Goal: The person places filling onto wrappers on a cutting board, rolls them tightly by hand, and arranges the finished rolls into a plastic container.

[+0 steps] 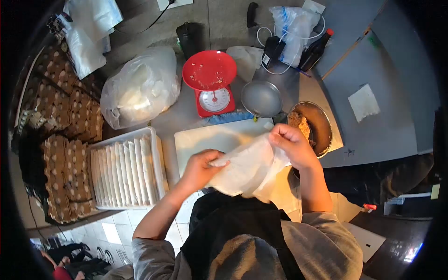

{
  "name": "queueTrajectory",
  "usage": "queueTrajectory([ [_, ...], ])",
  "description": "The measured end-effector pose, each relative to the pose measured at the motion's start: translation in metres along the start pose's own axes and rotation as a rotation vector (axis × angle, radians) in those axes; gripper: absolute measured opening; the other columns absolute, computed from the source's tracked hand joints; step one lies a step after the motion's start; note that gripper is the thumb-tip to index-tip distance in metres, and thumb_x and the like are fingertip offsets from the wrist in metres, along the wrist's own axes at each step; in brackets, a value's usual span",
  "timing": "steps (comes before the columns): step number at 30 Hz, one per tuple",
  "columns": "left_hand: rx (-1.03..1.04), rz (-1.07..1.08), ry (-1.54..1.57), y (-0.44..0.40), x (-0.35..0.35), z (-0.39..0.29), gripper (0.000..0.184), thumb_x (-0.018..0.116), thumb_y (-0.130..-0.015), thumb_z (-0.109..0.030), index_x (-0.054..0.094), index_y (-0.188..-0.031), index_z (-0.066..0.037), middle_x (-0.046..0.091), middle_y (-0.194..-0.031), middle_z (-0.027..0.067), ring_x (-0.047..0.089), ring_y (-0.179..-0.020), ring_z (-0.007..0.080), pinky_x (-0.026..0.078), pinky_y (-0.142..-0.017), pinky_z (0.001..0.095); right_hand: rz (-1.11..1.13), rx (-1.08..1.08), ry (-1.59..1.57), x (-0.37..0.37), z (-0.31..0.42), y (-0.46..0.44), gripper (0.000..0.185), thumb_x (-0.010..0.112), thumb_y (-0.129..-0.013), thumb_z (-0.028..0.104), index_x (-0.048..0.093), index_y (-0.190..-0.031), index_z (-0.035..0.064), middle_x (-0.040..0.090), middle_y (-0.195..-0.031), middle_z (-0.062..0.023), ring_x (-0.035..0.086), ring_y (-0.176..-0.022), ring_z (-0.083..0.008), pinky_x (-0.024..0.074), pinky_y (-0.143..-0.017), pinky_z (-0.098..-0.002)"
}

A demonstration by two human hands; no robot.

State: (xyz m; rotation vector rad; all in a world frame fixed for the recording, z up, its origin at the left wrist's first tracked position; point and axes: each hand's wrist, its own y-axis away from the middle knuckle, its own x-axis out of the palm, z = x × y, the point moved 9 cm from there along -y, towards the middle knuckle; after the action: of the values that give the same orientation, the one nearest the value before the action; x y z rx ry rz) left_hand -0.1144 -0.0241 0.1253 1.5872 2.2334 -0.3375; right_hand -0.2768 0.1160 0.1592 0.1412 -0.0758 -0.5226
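A thin, pale, floppy sheet [242,169] hangs between my hands over the near edge of a white board [200,140]. My left hand [204,168] pinches its left edge between thumb and fingers. Its upper right corner is closed in the fingers of my right hand [293,143]. Just beyond my right hand stands a metal bowl [323,126] with a brown and orange filling [299,125]. A white tray [158,163] at the left holds several pale rolls [122,172] lined up side by side.
Beyond the board are a red scale [215,100], a round metal dish [262,99] and a blue cloth [227,118]. A plastic bag [142,88] and stacked egg trays [70,172] stand left. A dark bottle [315,52] is at the back right. People are partly visible at lower left.
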Motion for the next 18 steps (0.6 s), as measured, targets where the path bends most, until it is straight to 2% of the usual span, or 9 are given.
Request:
queueTrajectory([
  [2, -0.176, -0.075, 0.287, -0.001, -0.004, 0.023, 0.035, 0.075, -0.082, -0.012, 0.062, -0.114, -0.003, 0.069, -0.091, 0.01, 0.065, -0.082, 0.0181, 0.051, -0.074, 0.0285, -0.006, 0.053, 0.111, -0.018, -0.023, -0.017, 0.014, 0.062, -0.095, 0.019, 0.06, -0.088, 0.0077, 0.056, -0.076, 0.0056, 0.048, -0.064, -0.0025, 0.0401, -0.057, -0.0196],
  [3, -0.262, -0.116, 0.431, -0.002, -0.006, 0.038, 0.032, 0.074, -0.083, -0.012, 0.064, -0.112, -0.002, 0.069, -0.089, 0.0092, 0.065, -0.08, 0.0158, 0.051, -0.072, 0.0269, -0.023, 0.116, 0.172, -0.026, -0.047, -0.031, 0.015, 0.066, -0.091, 0.02, 0.062, -0.093, 0.0055, 0.061, -0.075, 0.0007, 0.054, -0.064, -0.0067, 0.0432, -0.058, -0.0222],
  [5, -0.202, -0.214, 0.331, -0.013, -0.015, 0.076, 0.033, 0.073, -0.084, -0.011, 0.062, -0.115, -0.002, 0.068, -0.091, 0.0071, 0.062, -0.079, 0.0108, 0.05, -0.069, 0.0253, -0.067, -0.095, 0.39, -0.034, -0.084, -0.071, 0.021, 0.069, -0.088, 0.021, 0.063, -0.099, 0.0047, 0.064, -0.08, -0.0064, 0.06, -0.07, -0.014, 0.047, -0.063, -0.0271],
  [6, -0.277, -0.318, 0.262, -0.01, -0.02, 0.104, 0.033, 0.071, -0.085, -0.01, 0.062, -0.116, -0.003, 0.068, -0.091, 0.0071, 0.062, -0.078, 0.0106, 0.05, -0.069, 0.0252, -0.086, -0.203, 0.496, -0.03, -0.097, -0.08, 0.025, 0.071, -0.086, 0.022, 0.063, -0.102, 0.0043, 0.065, -0.082, -0.0099, 0.062, -0.072, -0.0176, 0.0489, -0.066, -0.0296],
  [9, -0.437, -0.543, 0.098, 0.014, -0.032, 0.155, 0.034, 0.068, -0.086, -0.006, 0.06, -0.119, -0.005, 0.068, -0.09, 0.0072, 0.061, -0.077, 0.0103, 0.049, -0.068, 0.025, -0.17, -0.071, 0.725, -0.019, -0.135, -0.077, 0.043, 0.074, -0.079, 0.019, 0.058, -0.117, 0.0062, 0.066, -0.093, -0.0168, 0.066, -0.086, -0.03, 0.0513, -0.075, -0.0388],
  [12, -0.406, -0.602, 0.149, 0.028, -0.029, 0.167, 0.039, 0.064, -0.087, -0.002, 0.058, -0.125, -0.009, 0.067, -0.089, 0.0079, 0.061, -0.078, 0.0107, 0.047, -0.067, 0.0251, -0.287, -0.238, 1.018, -0.005, -0.125, -0.043, 0.053, 0.074, -0.077, 0.015, 0.052, -0.125, 0.0096, 0.065, -0.094, -0.0162, 0.064, -0.092, -0.0355, 0.0504, -0.078, -0.0444],
  [14, -0.296, -0.649, 0.325, 0.034, -0.025, 0.168, 0.043, 0.062, -0.087, -0.001, 0.056, -0.128, -0.012, 0.067, -0.088, 0.0088, 0.062, -0.079, 0.0109, 0.047, -0.067, 0.0252, -0.189, -0.037, 0.904, -0.005, -0.147, -0.037, 0.049, 0.071, -0.076, 0.009, 0.05, -0.12, 0.009, 0.062, -0.1, -0.0159, 0.062, -0.097, -0.036, 0.0499, -0.077, -0.0454],
  [16, -0.305, -0.64, 0.211, 0.041, -0.027, 0.165, 0.046, 0.06, -0.086, 0.001, 0.054, -0.13, -0.013, 0.067, -0.089, 0.0089, 0.061, -0.078, 0.0119, 0.046, -0.066, 0.0257, -0.115, 0.029, 0.783, -0.004, -0.158, -0.039, 0.041, 0.068, -0.076, 0.005, 0.05, -0.112, 0.0091, 0.06, -0.105, -0.0161, 0.061, -0.099, -0.0359, 0.0495, -0.076, -0.0453],
  [18, -0.29, -0.606, 0.115, 0.047, -0.025, 0.162, 0.048, 0.059, -0.086, 0.003, 0.054, -0.131, -0.013, 0.066, -0.089, 0.0092, 0.06, -0.077, 0.0136, 0.046, -0.068, 0.0263, -0.244, -0.04, 0.812, -0.011, -0.146, -0.053, 0.031, 0.067, -0.076, 0.0, 0.052, -0.102, 0.0086, 0.06, -0.1, -0.0141, 0.062, -0.092, -0.0322, 0.0495, -0.071, -0.0407],
])
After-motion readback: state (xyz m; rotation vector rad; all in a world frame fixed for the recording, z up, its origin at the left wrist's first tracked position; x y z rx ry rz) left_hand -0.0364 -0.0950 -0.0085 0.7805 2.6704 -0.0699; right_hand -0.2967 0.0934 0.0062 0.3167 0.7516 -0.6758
